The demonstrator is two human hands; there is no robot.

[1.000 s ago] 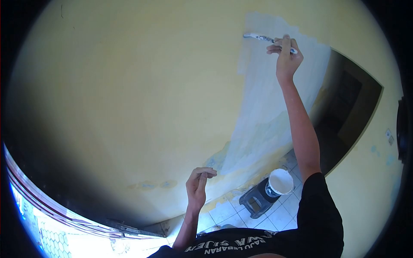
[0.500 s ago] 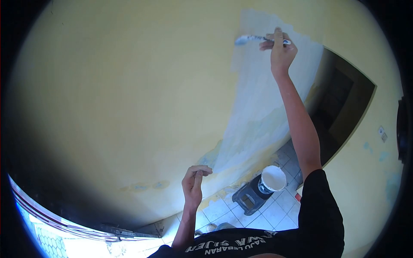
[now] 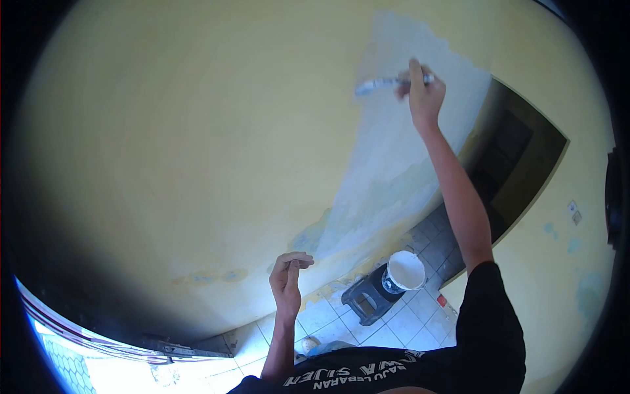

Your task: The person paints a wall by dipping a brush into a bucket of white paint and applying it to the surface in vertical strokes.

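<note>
My right hand (image 3: 426,98) grips a paintbrush (image 3: 380,84) by its handle, up at the left border of the white-coated strip on the wall. White paint covers the brush head, which lies against the yellow wall (image 3: 216,144). Lower down, my left hand (image 3: 287,279) is raised near the wall with nothing visible in it. Its fingers stretch out to the right, and the thumb lies close under them. The white coat (image 3: 407,131) runs down from the top toward the left hand, with blotchy patches at its lower part.
A white paint bucket (image 3: 405,270) stands on a dark plastic stool (image 3: 369,299) on the tiled floor (image 3: 403,325). To the right is a dark doorway (image 3: 518,151), then more wall with a switch plate (image 3: 575,211). Bright light enters at lower left.
My right hand has moved the brush down along the left border of the white coat. The view has shifted slightly; my left hand keeps its pose.
</note>
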